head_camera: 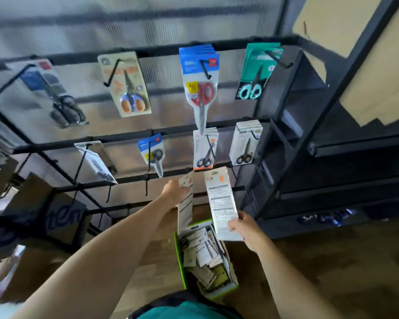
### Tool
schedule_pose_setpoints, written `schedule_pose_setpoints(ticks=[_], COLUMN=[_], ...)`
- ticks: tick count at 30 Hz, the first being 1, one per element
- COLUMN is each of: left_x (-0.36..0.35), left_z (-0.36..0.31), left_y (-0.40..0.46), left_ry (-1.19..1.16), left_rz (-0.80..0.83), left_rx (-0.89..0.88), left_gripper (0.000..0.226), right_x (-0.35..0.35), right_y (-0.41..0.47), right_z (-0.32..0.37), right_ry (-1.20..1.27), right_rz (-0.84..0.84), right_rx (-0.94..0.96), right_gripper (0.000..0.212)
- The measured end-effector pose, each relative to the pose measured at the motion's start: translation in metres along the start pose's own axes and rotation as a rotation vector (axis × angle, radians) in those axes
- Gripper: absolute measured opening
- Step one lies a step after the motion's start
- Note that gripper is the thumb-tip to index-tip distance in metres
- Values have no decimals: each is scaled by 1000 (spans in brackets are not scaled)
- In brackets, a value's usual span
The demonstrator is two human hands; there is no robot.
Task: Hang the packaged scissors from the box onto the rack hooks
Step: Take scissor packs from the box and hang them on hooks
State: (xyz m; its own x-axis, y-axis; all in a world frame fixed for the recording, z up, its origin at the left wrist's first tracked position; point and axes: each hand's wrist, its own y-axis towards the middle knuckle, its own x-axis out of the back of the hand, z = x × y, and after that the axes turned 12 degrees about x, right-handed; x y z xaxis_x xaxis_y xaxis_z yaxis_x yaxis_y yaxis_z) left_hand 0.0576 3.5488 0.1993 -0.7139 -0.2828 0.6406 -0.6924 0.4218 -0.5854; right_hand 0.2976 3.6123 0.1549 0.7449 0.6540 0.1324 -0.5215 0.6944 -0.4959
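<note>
A black wire rack (115,139) carries hooks with several scissor packs hung on them. On the floor below stands a green-edged box (179,261) filled with several white packaged scissors (200,249). My left hand (174,191) pinches the top of one white pack (185,203), held upright just under the second rail, near an orange-backed pack (204,149) on its hook. My right hand (242,229) grips the bottom of a second white pack (221,201), its printed back facing me and its top tilted toward the rack.
Empty hooks (146,188) hang from the lower rails left of my hands. A dark shelving unit (332,143) stands to the right. Cardboard boxes (44,215) sit on the left behind the rack. The floor is wood.
</note>
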Motion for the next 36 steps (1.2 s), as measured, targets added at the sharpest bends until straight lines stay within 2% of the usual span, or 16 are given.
schedule_pose_setpoints(ticks=[3,7,10,12,15,19,24,30,34,36], left_x=[16,37,50,57,65,77,91,99,103,102], left_z=[0,1,3,4,7,16,26,31,26,22], left_y=[1,-1,-4,-9,-12,-15,-21,-27,-29,-31], left_ry=[-42,-32,-96,-182,-389,-507,-567,-519,-519,-532], left_rz=[62,62,118,155,268,369,489,407,349,341], left_rx=[-55,-147,-183,-167,-112,-88,-86,-117,-104,-83], left_gripper=[19,25,27,29,41,47,51,14,9,10], right_x=[-21,-49,-70,-86,-110,-138,-159,-155,-139,-130], right_y=[-11,-23,-31,-39,-45,-52,-62,-64,-64,-66], right_z=[13,24,28,36,44,45,48,45,49,55], right_ry=[5,-67,-239,-361,-610,-826,-955,-902,-743,-631], right_rz=[0,-33,-60,-71,-115,-188,-282,-237,-249,-227], right_rx=[22,18,73,116,279,481,578,662,640,617], right_gripper=[37,42,68,74,58,20,30,26,47,50])
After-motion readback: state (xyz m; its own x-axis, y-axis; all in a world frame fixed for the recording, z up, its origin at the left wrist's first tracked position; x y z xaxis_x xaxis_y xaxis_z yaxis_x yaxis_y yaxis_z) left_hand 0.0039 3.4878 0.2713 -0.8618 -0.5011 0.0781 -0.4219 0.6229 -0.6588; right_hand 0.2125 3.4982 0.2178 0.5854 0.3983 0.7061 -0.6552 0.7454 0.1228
